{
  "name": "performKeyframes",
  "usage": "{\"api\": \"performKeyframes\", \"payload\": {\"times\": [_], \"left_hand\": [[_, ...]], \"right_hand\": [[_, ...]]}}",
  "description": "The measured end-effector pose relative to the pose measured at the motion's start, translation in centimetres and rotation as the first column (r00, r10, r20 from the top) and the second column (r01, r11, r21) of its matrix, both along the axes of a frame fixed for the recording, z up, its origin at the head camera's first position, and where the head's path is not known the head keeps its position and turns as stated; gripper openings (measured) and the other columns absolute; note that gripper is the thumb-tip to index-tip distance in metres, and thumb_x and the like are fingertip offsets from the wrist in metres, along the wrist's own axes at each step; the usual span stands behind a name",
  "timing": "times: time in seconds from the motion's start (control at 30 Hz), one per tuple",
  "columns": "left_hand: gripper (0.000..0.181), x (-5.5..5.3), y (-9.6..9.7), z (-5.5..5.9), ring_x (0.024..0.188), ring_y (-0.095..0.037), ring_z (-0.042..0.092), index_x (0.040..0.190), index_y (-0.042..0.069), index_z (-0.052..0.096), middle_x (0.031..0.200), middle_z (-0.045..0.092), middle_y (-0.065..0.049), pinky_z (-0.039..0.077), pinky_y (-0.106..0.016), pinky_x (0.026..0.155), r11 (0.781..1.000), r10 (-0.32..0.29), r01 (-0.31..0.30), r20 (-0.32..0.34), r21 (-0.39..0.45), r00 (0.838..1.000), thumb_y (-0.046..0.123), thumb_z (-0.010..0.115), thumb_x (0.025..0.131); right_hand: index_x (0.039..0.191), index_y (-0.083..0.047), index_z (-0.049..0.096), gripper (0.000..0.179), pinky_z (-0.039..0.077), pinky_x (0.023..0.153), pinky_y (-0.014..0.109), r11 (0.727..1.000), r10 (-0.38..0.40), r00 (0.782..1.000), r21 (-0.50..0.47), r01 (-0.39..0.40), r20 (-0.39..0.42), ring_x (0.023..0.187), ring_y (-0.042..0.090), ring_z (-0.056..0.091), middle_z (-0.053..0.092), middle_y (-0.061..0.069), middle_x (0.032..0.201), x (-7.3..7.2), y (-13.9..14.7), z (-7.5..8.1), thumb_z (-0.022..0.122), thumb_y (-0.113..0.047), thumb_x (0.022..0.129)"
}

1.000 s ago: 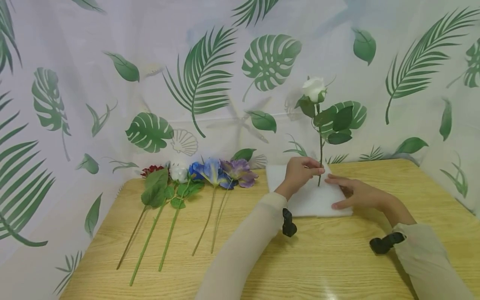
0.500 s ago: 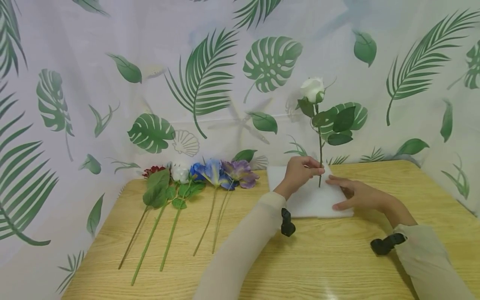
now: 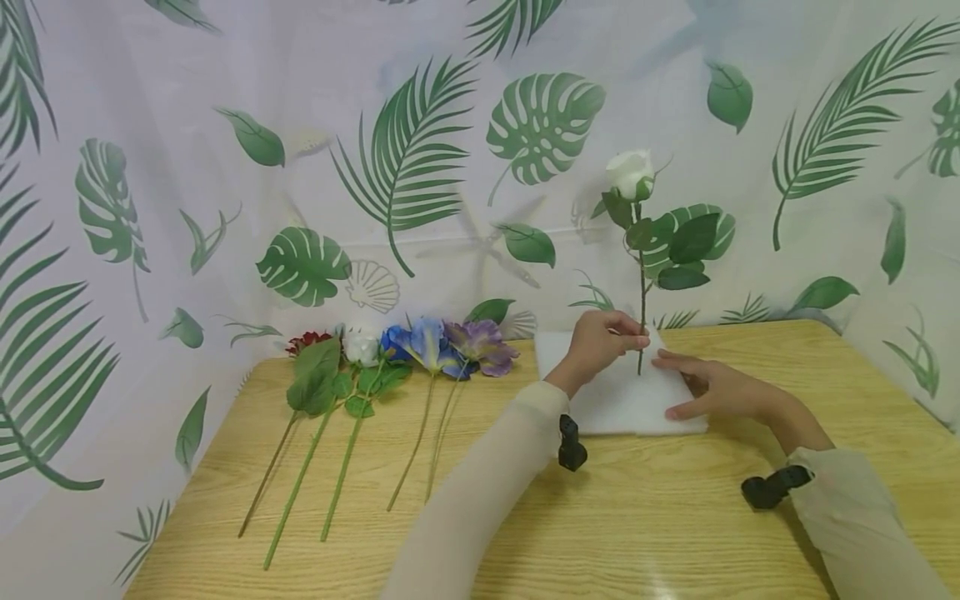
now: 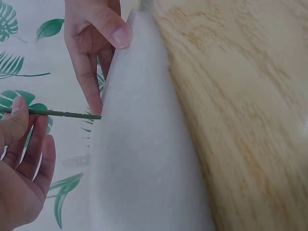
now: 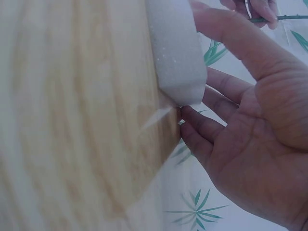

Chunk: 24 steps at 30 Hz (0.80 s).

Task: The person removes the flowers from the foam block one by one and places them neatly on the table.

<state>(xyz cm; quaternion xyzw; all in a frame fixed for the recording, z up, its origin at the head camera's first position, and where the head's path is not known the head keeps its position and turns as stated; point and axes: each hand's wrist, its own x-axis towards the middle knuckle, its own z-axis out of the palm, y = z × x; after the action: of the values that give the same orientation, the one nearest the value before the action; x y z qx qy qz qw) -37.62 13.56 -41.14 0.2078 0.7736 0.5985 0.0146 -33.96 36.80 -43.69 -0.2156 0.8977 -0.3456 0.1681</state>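
My left hand (image 3: 600,343) pinches the stem of a white artificial rose (image 3: 630,175) between thumb and fingers, low down near its cut end. The flower stands upright, its green leaves above the hand. Below lies a white foam block (image 3: 618,408) on the table; in the left wrist view the end of the green stem (image 4: 72,114) is right at the foam's top face. My right hand (image 3: 723,390) holds the block by its right side, thumb toward the front and index finger farther back. From the right wrist, its other fingers (image 5: 204,122) show against the block's end.
Left of the block, a row of artificial flowers lies on the wooden table (image 3: 615,517): a dark red flower (image 3: 309,342), a white rose (image 3: 362,345), blue flowers (image 3: 427,343) and a purple one (image 3: 483,346). A leaf-printed curtain (image 3: 450,125) hangs close behind the table.
The rose's head has swung slightly to the left, then back right, its leaves turning a little. Both hands and the foam block stay nearly in place.
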Motion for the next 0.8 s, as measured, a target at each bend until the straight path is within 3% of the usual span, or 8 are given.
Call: {"api": "performKeyframes", "payload": {"times": [0.27, 0.53, 0.8], "left_hand": [[0.009, 0.0, -1.3, 1.0, 0.069, 0.003, 0.059, 0.092, 0.002, 0.076, 0.098, 0.078, -0.013, 0.05, -0.012, 0.06, 0.99, -0.098, 0.092, -0.045, -0.111, 0.994, 0.009, 0.079, 0.089], [0.01, 0.4, -3.5, 2.6, 0.075, -0.002, 0.063, 0.095, 0.007, 0.078, 0.1, 0.076, -0.007, 0.049, -0.013, 0.064, 0.936, -0.163, 0.118, -0.112, -0.33, 0.98, 0.015, 0.079, 0.09], [0.008, 0.8, -5.7, 3.6, 0.075, -0.006, 0.064, 0.094, 0.009, 0.078, 0.099, 0.076, -0.003, 0.05, -0.016, 0.064, 0.913, -0.187, 0.138, -0.092, -0.385, 0.978, 0.016, 0.078, 0.091]], "right_hand": [[0.158, -0.006, 0.035, 0.09, 0.025, 0.117, 0.071, 0.999, -0.015, 1.0, 0.028, 0.015, -0.009, 0.151, 0.055, 0.017, 0.02, 0.026, 0.167, 0.1, -0.3, 0.2, 0.082, -0.034, 0.086], [0.157, -0.005, 0.038, 0.088, 0.029, 0.117, 0.066, 0.998, -0.004, 0.999, 0.06, 0.007, -0.046, 0.15, 0.054, 0.022, 0.023, 0.027, 0.166, 0.1, -0.5, 0.3, 0.082, -0.033, 0.086], [0.157, -0.006, 0.038, 0.09, 0.025, 0.117, 0.07, 0.998, -0.028, 1.0, 0.05, 0.028, -0.011, 0.15, 0.056, 0.019, 0.02, 0.027, 0.167, 0.1, -0.3, 0.2, 0.082, -0.036, 0.086]]}}
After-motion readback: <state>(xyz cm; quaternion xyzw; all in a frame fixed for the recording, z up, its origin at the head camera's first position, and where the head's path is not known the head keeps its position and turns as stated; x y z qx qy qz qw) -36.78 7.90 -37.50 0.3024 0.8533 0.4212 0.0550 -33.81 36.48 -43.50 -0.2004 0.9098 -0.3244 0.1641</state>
